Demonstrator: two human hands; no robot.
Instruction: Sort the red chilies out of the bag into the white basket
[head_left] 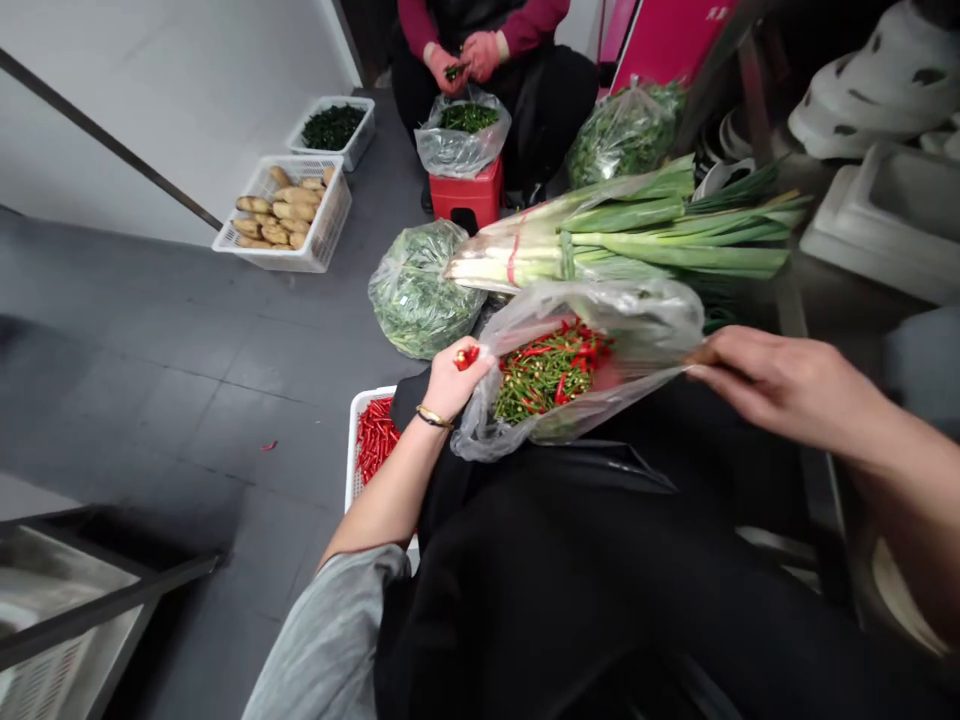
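A clear plastic bag (pixel 652 320) of red chili peppers and green stems (pixel 551 370) lies wide-mouthed before me, over my black apron (pixel 570 560). My left hand (pixel 452 378) is closed round a few red chilies (pixel 466 357), whose ends poke out of the fist. It rests against the bag's left rim; whether it also grips the plastic I cannot tell. On the opposite side, my right hand (pixel 780 385) pinches the bag's edge and pulls it outward. Below my left forearm stands a white basket (pixel 350 450) holding red chilies (pixel 375 437).
Past the bag lie bundled leeks (pixel 637 240) and a bag of leafy greens (pixel 426 285). Baskets of potatoes (pixel 281 212) and dark greens (pixel 332 127) stand left. A gloved co-worker (pixel 480 60) sits behind a red stool (pixel 469 195). White tubs (pixel 892 220) line the right.
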